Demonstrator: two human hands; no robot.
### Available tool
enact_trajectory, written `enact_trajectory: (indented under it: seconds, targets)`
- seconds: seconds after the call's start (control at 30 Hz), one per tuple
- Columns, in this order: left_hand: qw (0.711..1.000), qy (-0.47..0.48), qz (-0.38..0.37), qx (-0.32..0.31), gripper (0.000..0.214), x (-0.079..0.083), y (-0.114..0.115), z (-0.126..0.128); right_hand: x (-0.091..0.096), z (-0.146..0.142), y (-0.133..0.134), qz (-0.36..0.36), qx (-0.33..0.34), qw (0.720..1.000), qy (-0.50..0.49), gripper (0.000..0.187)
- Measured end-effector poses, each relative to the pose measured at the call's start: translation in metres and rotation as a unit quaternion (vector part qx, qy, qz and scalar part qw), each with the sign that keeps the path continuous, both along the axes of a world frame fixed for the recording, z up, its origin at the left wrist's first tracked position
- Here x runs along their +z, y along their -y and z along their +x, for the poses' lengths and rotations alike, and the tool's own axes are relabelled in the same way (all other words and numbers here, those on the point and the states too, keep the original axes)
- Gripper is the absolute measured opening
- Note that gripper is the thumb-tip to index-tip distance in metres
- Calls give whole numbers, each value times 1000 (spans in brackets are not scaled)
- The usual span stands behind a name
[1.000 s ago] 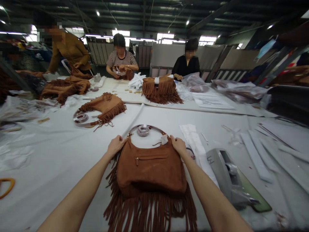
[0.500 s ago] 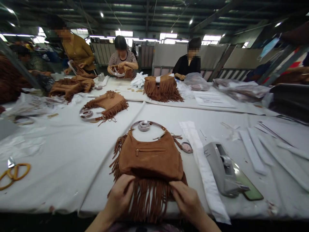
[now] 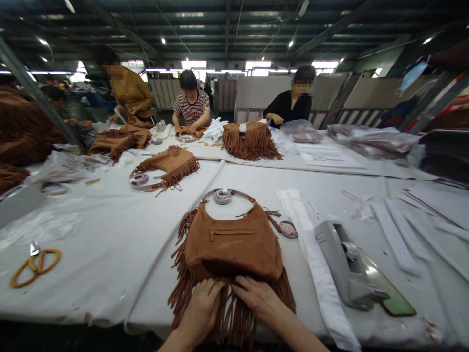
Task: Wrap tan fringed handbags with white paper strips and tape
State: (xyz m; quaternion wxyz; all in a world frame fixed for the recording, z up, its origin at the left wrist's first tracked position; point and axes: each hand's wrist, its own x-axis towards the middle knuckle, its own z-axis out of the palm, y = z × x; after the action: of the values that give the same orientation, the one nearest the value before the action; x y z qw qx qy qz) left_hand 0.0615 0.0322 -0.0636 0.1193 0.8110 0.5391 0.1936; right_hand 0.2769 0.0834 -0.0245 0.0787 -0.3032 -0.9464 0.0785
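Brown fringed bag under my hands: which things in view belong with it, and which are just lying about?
Seem to belong:
- brown bag
- its fringe, with the left hand and right hand on it
- coiled strap by its handle

Apparently just lying about, untouched by your hands:
- scissors
- tape dispenser
- white strip
- second fringed bag

"What is the room like?"
"A large hall under a dark ceiling (image 3: 205, 35) crossed by beams (image 3: 227, 29)."
"And the light?"
"Bright windows (image 3: 193, 64) in a row along the far end, small lamps (image 3: 163, 41) overhead."
"Furniture?"
"A wide table (image 3: 106, 234) covered in white cloth; beyond it, grey partitions (image 3: 269, 92)."
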Motion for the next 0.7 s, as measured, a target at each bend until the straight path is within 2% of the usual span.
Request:
enact_trajectory:
  seconds: [0.13, 0.27, 0.33, 0.47, 0.6, 0.7]
  targets:
    - [995, -102, -2, -2, 45, 12, -1, 12, -8, 5, 1, 12, -1, 1000, 10, 26]
    - [993, -109, -12, 31, 24, 16, -5, 21, -15, 10, 5, 16, -25, 1000, -5, 41]
    - [994, -99, -17, 44, 19, 15, -5, 20, -17, 10, 11, 18, -57, 998, -21, 43]
    - [994, -74, -11, 81, 21, 9, 0, 11, -21, -4, 27, 21, -197, 978, -63, 23]
    - [994, -56, 25, 90, 23, -1, 9, 1, -35, -31, 33, 36, -354, 933, -48, 27]
    - [995, -57, 54, 69, 23, -11, 13, -6, -49, -44, 31, 72, -415, 906, -46, 22]
